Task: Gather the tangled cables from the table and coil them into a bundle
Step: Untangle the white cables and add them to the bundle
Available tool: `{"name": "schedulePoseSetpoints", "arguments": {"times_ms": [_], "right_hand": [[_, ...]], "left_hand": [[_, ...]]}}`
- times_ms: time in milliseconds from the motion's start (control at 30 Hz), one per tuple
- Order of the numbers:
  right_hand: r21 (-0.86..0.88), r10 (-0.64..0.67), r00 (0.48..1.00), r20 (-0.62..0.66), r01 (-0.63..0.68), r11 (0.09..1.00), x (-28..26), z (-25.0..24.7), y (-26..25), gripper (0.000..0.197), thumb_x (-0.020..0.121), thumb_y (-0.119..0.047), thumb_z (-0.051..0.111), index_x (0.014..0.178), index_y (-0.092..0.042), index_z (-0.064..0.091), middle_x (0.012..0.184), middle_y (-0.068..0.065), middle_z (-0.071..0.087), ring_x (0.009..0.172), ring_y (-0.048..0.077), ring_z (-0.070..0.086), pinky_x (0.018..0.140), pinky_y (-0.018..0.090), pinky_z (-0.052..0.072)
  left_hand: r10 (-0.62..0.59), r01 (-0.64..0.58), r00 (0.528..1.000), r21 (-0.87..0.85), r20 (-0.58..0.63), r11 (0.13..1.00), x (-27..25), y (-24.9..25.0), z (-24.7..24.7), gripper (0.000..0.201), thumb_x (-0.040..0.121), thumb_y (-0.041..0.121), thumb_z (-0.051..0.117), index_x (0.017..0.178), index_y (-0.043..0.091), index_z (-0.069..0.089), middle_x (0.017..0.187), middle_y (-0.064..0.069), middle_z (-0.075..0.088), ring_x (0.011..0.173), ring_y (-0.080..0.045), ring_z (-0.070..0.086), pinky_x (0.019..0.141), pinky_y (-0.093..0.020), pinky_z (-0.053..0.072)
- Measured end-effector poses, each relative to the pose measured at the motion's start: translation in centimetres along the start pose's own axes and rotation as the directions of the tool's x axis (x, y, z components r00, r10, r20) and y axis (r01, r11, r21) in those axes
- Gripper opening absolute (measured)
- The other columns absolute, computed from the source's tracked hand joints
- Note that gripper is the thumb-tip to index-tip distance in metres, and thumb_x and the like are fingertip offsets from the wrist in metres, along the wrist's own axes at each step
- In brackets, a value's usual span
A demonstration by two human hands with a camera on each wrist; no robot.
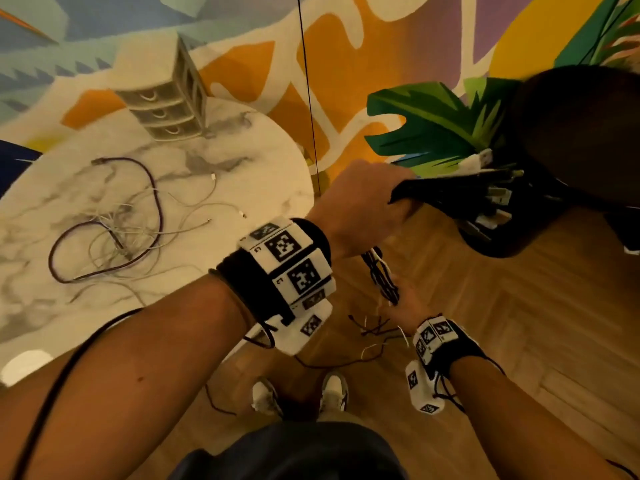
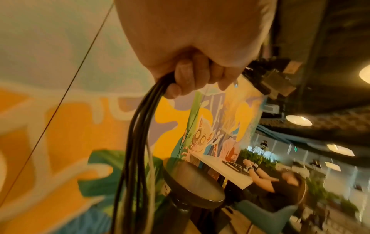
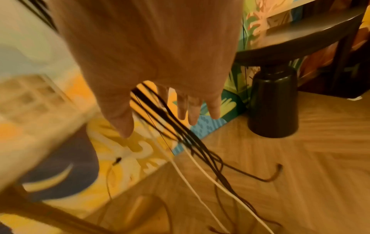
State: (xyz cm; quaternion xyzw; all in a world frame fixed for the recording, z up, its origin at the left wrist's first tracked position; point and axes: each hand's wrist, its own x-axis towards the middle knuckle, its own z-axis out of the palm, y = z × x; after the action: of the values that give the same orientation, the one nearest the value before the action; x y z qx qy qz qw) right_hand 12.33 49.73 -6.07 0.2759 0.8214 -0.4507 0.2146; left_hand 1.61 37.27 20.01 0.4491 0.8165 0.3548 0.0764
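My left hand [image 1: 367, 202] is raised beside the table and grips a bunch of black and white cables [image 1: 379, 271] near their plug ends [image 1: 485, 188]. In the left wrist view its fingers [image 2: 190, 79] curl round the dark strands [image 2: 138, 142], which hang straight down. Lower, my right hand [image 1: 403, 303] is under the hanging bunch. Its fingers [image 3: 192, 109] are straight, and the strands [image 3: 186, 137] run between thumb and fingers down to the floor. A tangle of one purple and several thin white cables [image 1: 104, 223] lies on the marble table [image 1: 249, 161].
A small drawer unit [image 1: 166, 102] stands at the table's far edge. A dark round stool [image 1: 571, 133] with a black base [image 3: 272, 102] is close on the right. A thin black cord [image 1: 308, 98] hangs in front of the painted wall. Loose cable ends [image 1: 377, 330] trail on the wooden floor by my shoes [image 1: 332, 389].
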Motion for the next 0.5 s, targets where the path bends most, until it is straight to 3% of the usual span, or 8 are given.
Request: {"name": "schedulePoseSetpoints", "arguments": {"times_ms": [67, 133, 200, 267, 300, 367, 433, 500], "right_hand": [[0.205, -0.126, 0.991, -0.044, 0.132, 0.970, -2.4, -1.8, -2.7, 0.068, 0.074, -0.020, 0.074, 0.132, -0.027, 0.038, 0.123, -0.008, 0.051, 0.105, 0.002, 0.057, 0.085, 0.023, 0.053], [0.477, -0.249, 0.967, -0.049, 0.242, 0.845, -5.0, -3.6, -5.9, 0.049, 0.081, -0.002, 0.063, 0.115, -0.033, 0.046, 0.111, -0.017, 0.053, 0.091, -0.014, 0.057, 0.076, 0.014, 0.049], [0.720, -0.421, 0.905, -0.065, 0.335, 0.608, -7.2, -5.4, -8.1, 0.042, 0.074, -0.018, 0.068, 0.113, -0.028, 0.056, 0.114, -0.004, 0.062, 0.101, 0.000, 0.062, 0.083, 0.026, 0.049], [0.863, -0.501, 0.864, -0.046, 0.287, 0.415, -8.3, -6.4, -9.6, 0.066, 0.070, -0.033, 0.073, 0.130, -0.019, 0.051, 0.131, 0.012, 0.057, 0.119, 0.022, 0.056, 0.097, 0.039, 0.048], [0.850, -0.504, 0.862, -0.054, 0.305, 0.430, -8.5, -6.5, -10.4, 0.071, 0.072, -0.039, 0.073, 0.135, -0.019, 0.047, 0.135, 0.013, 0.054, 0.123, 0.026, 0.053, 0.101, 0.042, 0.045], [0.720, -0.478, 0.875, -0.075, 0.380, 0.581, -8.0, -6.4, -11.9, 0.064, 0.080, -0.049, 0.065, 0.136, -0.024, 0.048, 0.133, 0.006, 0.057, 0.125, 0.022, 0.052, 0.106, 0.046, 0.040], [0.629, -0.463, 0.886, -0.009, 0.365, 0.686, -7.5, -5.9, -13.1, 0.042, 0.090, -0.050, 0.050, 0.125, -0.029, 0.059, 0.126, 0.000, 0.063, 0.121, 0.016, 0.055, 0.107, 0.049, 0.038], [0.650, -0.410, 0.912, 0.016, 0.302, 0.697, -6.7, -4.9, -13.5, 0.038, 0.097, -0.044, 0.039, 0.112, -0.023, 0.068, 0.118, -0.001, 0.068, 0.116, 0.015, 0.059, 0.107, 0.047, 0.038]], "left_hand": [[-0.109, 0.122, 0.991, -0.200, 0.073, 0.972, -0.5, -0.7, 1.6, 0.024, 0.091, 0.011, 0.057, 0.071, 0.024, 0.053, 0.057, 0.015, 0.046, 0.050, -0.003, 0.041, 0.053, -0.016, 0.030], [-0.240, 0.299, 0.952, -0.408, 0.189, 0.863, -1.1, -1.6, 3.1, 0.015, 0.090, 0.009, 0.056, 0.083, 0.021, 0.061, 0.066, 0.008, 0.057, 0.058, -0.006, 0.052, 0.059, -0.017, 0.041], [-0.322, 0.435, 0.899, -0.518, 0.297, 0.737, -1.9, -2.7, 4.5, 0.012, 0.088, 0.002, 0.055, 0.092, 0.012, 0.062, 0.076, -0.003, 0.062, 0.067, -0.009, 0.059, 0.064, -0.019, 0.049], [-0.341, 0.490, 0.866, -0.483, 0.366, 0.725, -2.7, -3.8, 5.9, 0.017, 0.083, -0.001, 0.055, 0.099, -0.001, 0.059, 0.080, -0.008, 0.058, 0.070, -0.013, 0.057, 0.065, -0.023, 0.049], [-0.334, 0.498, 0.858, -0.468, 0.390, 0.730, -3.1, -4.2, 6.5, 0.022, 0.079, -0.001, 0.057, 0.100, 0.000, 0.059, 0.082, -0.005, 0.059, 0.072, -0.013, 0.058, 0.067, -0.026, 0.050], [-0.325, 0.505, 0.846, -0.440, 0.423, 0.742, -3.9, -4.6, 7.4, 0.032, 0.075, 0.001, 0.060, 0.106, 0.008, 0.060, 0.094, -0.005, 0.066, 0.085, -0.015, 0.065, 0.077, -0.035, 0.055], [-0.303, 0.460, 0.858, -0.359, 0.415, 0.812, -4.3, -4.9, 7.5, 0.032, 0.079, 0.002, 0.060, 0.111, 0.007, 0.060, 0.101, -0.011, 0.066, 0.093, -0.019, 0.065, 0.082, -0.041, 0.055], [-0.282, 0.407, 0.871, -0.272, 0.401, 0.872, -4.6, -5.3, 7.1, 0.024, 0.082, 0.000, 0.057, 0.106, 0.001, 0.060, 0.097, -0.015, 0.065, 0.088, -0.021, 0.063, 0.077, -0.042, 0.054]]}}
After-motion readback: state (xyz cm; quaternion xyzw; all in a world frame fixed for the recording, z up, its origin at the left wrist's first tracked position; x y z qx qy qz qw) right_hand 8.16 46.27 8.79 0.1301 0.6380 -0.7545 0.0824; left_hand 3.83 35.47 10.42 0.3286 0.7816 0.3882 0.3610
